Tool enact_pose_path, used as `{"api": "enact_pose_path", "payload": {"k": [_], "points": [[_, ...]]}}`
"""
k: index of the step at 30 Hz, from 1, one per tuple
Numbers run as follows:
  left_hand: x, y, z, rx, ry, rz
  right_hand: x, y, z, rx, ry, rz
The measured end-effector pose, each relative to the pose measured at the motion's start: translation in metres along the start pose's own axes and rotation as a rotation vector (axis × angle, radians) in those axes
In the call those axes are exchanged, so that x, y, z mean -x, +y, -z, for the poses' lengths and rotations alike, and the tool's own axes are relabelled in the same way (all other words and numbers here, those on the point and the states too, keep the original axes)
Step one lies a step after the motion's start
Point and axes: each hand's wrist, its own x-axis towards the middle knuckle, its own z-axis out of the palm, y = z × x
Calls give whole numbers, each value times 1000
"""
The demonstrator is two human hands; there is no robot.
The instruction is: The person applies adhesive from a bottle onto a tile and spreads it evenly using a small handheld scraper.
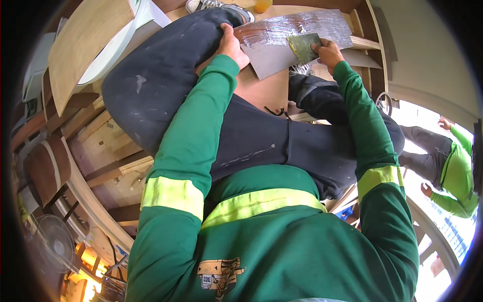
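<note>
The green shirt carries a small printed picture with lettering on its front. Near the upper edge stands a yellow-orange container, partly cut off; its contents cannot be made out. The right hand has its fingers clamped on a greenish square spreader, yellow-smeared along one side, over the grey sheet with its glossy wet coating. The left hand is at the sheet's left end; whether its fingers grip it cannot be told.
</note>
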Motion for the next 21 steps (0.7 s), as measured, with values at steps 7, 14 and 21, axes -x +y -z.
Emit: {"api": "enact_pose_path", "payload": {"k": [7, 14, 21], "points": [[-10, 0, 11, 30, -61, 8, 15, -8, -24, 112, 3, 66], [-8, -5, 7, -26, -63, -13, 57, -32, -57, 208, 94, 187], [1, 2, 2, -12, -93, 47, 61, -30, -17, -293, 36, -71]]}}
